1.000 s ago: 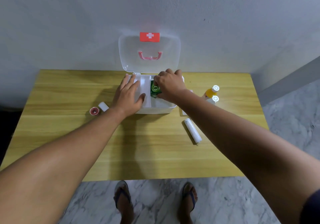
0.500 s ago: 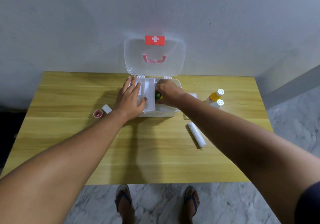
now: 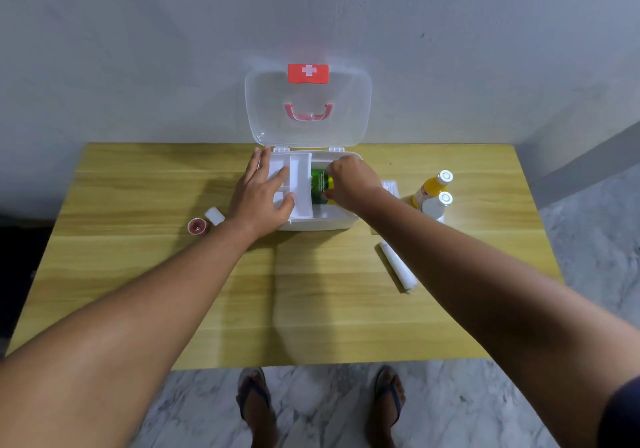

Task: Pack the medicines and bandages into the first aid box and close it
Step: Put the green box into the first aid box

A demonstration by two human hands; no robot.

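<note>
The white first aid box (image 3: 322, 223) stands open at the back of the wooden table, its clear lid (image 3: 308, 108) upright against the wall. My left hand (image 3: 261, 195) lies flat with fingers spread on the white divided tray (image 3: 300, 184) in the box's left half. My right hand (image 3: 353, 182) is inside the right half, closed on a green and yellow medicine pack (image 3: 319, 186). Outside the box lie a rolled white bandage (image 3: 398, 267), an orange bottle (image 3: 431, 186), a white bottle (image 3: 437, 205), a small white roll (image 3: 214, 216) and a small red jar (image 3: 197, 226).
A flat white packet (image 3: 390, 187) lies right of the box, partly hidden by my right forearm. The table's back edge meets the grey wall. My feet in sandals stand on marble floor below the table's front edge (image 3: 311, 364).
My right hand has pressed the green pack lower into the box's right half. My left hand stays on the tray. The camera has tilted slightly, shifting the scene down.
</note>
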